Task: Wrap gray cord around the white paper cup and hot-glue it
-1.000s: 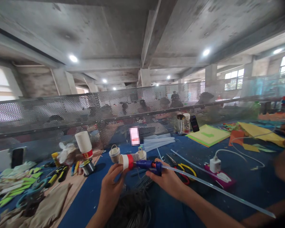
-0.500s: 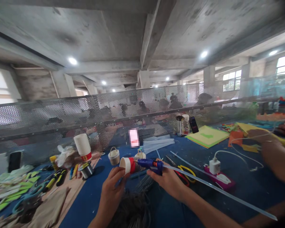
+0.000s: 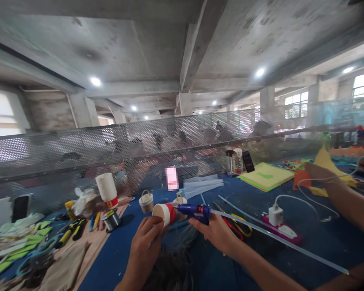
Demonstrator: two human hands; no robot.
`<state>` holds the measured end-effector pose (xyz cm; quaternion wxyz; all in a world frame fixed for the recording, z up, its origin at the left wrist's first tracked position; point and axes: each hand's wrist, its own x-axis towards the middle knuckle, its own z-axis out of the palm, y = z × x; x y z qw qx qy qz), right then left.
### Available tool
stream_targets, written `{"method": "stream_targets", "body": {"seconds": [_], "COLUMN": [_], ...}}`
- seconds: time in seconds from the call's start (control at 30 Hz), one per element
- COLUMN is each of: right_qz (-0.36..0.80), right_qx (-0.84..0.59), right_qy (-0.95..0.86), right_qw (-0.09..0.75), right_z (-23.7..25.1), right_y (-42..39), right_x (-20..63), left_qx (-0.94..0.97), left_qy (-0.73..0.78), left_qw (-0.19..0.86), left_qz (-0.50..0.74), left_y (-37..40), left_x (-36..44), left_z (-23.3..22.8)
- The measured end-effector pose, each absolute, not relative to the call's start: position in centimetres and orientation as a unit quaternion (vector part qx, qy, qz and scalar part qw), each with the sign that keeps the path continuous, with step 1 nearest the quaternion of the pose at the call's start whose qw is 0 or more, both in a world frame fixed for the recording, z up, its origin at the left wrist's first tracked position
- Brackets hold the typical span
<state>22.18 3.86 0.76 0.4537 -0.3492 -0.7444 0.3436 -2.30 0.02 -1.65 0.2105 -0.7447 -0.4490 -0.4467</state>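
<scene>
My left hand (image 3: 148,238) is closed on a white and red paper cup (image 3: 166,214), tipped on its side with the mouth toward me. In my right hand (image 3: 216,232) is a blue glue gun (image 3: 195,212), its nozzle at the cup's red side; whether the tip touches cannot be made out. A long clear glue stick (image 3: 276,238) sticks out of the gun's back toward the lower right. Behind the cup stand two small covered baskets with handles, the left one (image 3: 146,201) in full view and the right one (image 3: 180,199) partly hidden.
Stacked paper cups (image 3: 106,188), a wire spool (image 3: 110,220), pliers and scissors (image 3: 38,254) lie to the left. Rightward are yellow-handled scissors (image 3: 243,227), a purple power strip (image 3: 286,232) with a white charger, and paper sheets (image 3: 266,176). Another person's arm (image 3: 348,198) reaches in from the right.
The cup has turned slightly, its mouth facing me more, with my left hand still on it. The other person's hand has moved a little left, and the yellow paper there now stands up.
</scene>
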Motion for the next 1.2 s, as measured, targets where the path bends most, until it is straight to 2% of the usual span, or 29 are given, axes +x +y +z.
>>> {"method": "stream_targets", "body": {"seconds": [0.67, 0.97, 1.2], "right_qz": [0.39, 0.448, 0.491], "right_qx": [-0.364, -0.365, -0.373], "right_qy": [-0.729, -0.669, -0.592], "right_qw": [0.428, 0.468, 0.519], "right_z": [0.4, -1.3, -0.8], "right_y": [4.3, 6.5, 7.3], "right_x": [22.0, 21.4, 21.7], "left_qx": [-0.771, -0.738, -0.712], "left_qy": [-0.409, -0.442, -0.466], "left_qw": [0.249, 0.224, 0.198], "left_qz": [-0.42, -0.457, -0.486], "left_y": [-0.5, -0.4, 0.0], "left_x": [-1.6, -1.7, -1.9], "left_z": [-0.8, -1.2, -1.5]}}
